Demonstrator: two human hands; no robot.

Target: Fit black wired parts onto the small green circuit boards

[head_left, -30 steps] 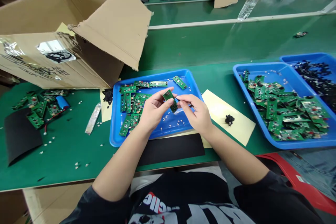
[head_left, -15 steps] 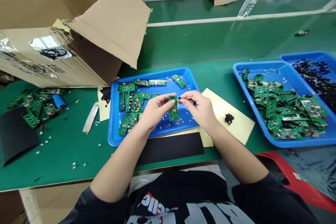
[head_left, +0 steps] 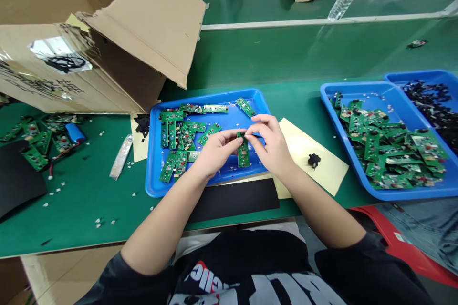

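My left hand pinches a green circuit board between thumb and fingers, holding it upright over the blue tray. At the board's upper end, my right hand has thumb and index finger closed on a small black part, mostly hidden by the fingertips. Both hands meet there. Several more circuit boards lie in the tray, mainly on its left side, with small white bits scattered on the tray floor. To the right of my right hand, a little heap of black parts sits on a cream sheet.
A second blue tray heaped with circuit boards stands at right, beside another tray of black parts. An open cardboard box leans over the back left. Loose boards and a blue cylinder lie at left.
My right fingers have brought the small black part from beside the board to its upper end. Both hands and the board appear slightly further right.
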